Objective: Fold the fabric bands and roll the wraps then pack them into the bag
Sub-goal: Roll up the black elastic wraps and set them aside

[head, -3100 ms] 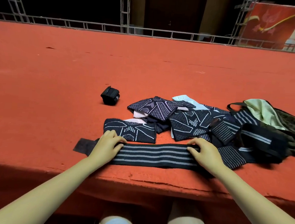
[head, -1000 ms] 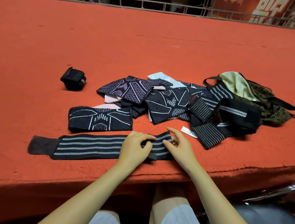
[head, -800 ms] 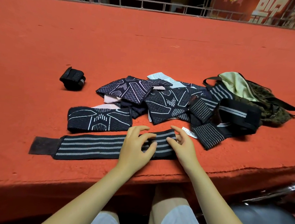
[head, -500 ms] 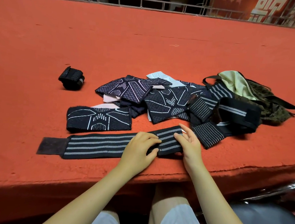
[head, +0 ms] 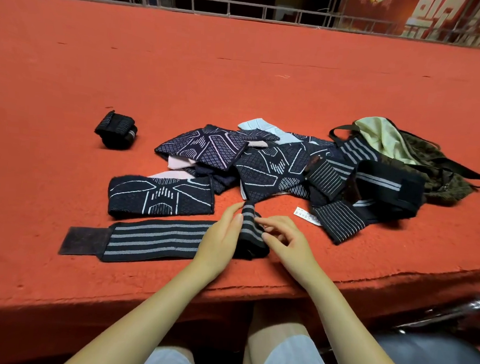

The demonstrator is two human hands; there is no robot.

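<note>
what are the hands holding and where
Both hands, left and right, hold the striped wrap at its rolled right end.

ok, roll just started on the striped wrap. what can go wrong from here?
1. The roll is only a few turns, held between the left hand and the right hand; a loose pinch could let it spring open.
2. The flat tail of the striped wrap runs slightly askew, so the roll may go cone-shaped.
3. It sits near the table edge and could drop off.
</note>
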